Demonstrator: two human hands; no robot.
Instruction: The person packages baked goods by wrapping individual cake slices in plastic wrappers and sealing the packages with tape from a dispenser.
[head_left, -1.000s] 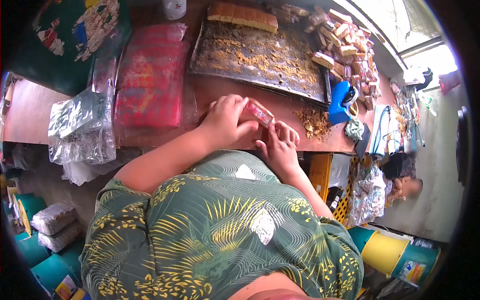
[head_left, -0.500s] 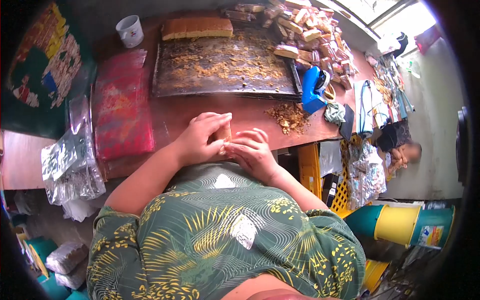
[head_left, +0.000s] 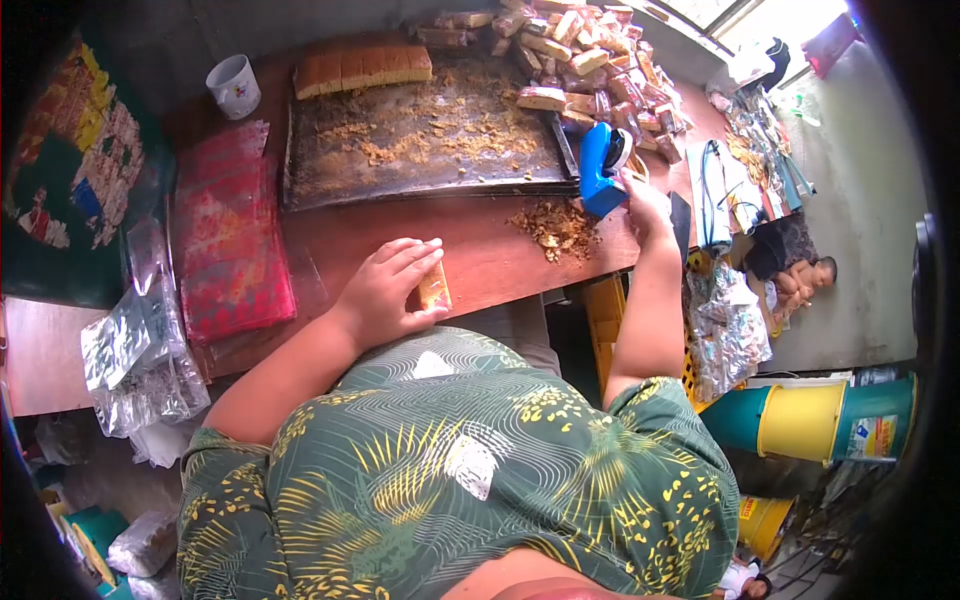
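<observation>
Near the table's front edge, my left hand [head_left: 390, 287] is wrapped round a small wrapped cake piece [head_left: 436, 288]. Out to the right, my right hand [head_left: 648, 207] reaches to the blue tape dispenser [head_left: 597, 172] and touches its right side; what its fingers grip is too small to make out. A dark baking tray [head_left: 420, 187] lies behind my hands, with a row of cut cake [head_left: 362, 69] at its back left. Wrapped pieces [head_left: 600, 62] are heaped beyond the tray's right end.
Red printed plastic sheets [head_left: 232, 240] and clear bags [head_left: 145, 340] lie at the left. A white mug [head_left: 234, 87] stands behind them. Crumbs [head_left: 560, 229] lie before the dispenser. Another person [head_left: 800, 283] is on the far right, near buckets [head_left: 800, 420].
My right hand has left the cake piece and moved right to the tape dispenser. My left hand still holds the piece. The view has shifted, so the table's things appear further left.
</observation>
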